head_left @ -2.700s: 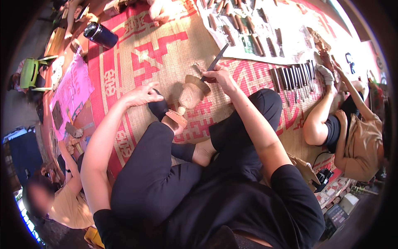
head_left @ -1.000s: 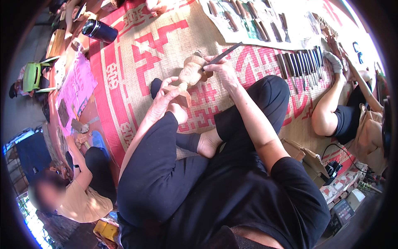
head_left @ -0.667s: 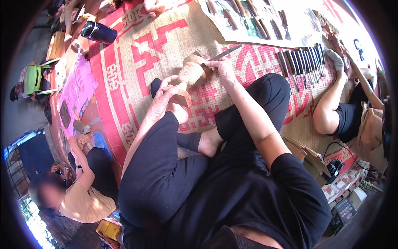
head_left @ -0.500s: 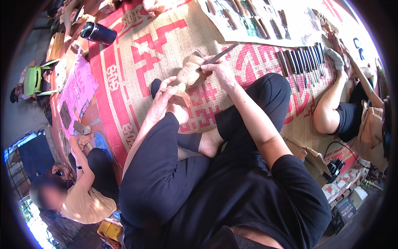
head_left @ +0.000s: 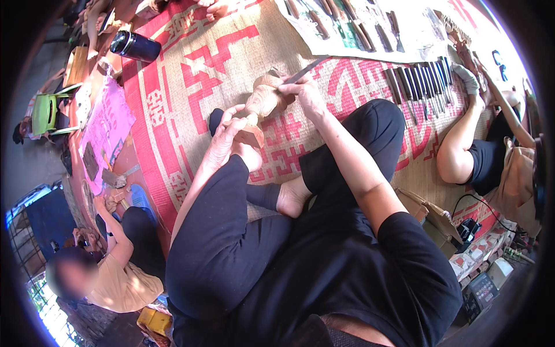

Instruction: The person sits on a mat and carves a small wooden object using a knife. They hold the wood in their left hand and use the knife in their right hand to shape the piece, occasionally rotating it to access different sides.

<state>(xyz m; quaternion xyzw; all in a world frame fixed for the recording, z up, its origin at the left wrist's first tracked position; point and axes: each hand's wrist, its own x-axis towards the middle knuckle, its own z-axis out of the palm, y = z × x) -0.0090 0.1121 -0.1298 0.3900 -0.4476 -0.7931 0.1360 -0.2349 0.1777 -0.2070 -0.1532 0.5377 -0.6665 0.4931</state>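
A pale carved wooden figure (head_left: 262, 103) with a square block base (head_left: 250, 137) is held at a slant over the mat, above my crossed legs. My left hand (head_left: 222, 137) is closed round its narrow lower part, just above the base. Near the figure's upper end, my right hand (head_left: 305, 97) grips a slim, dark, flat-looking carving tool (head_left: 304, 72). One end of the tool points up and to the right; the end toward the wood is hidden by fingers, so I cannot tell whether it touches.
A patterned red and straw mat (head_left: 217, 52) lies under me. Several carving chisels (head_left: 417, 84) form a row at right, below a white sheet (head_left: 399, 49) bearing more tools. A dark flask (head_left: 136, 46) lies at upper left. Other people (head_left: 124, 283) sit on both sides.
My right hand and the tool have shifted slightly left, and the tool's angle has changed a little. The left hand keeps its hold on the figure.
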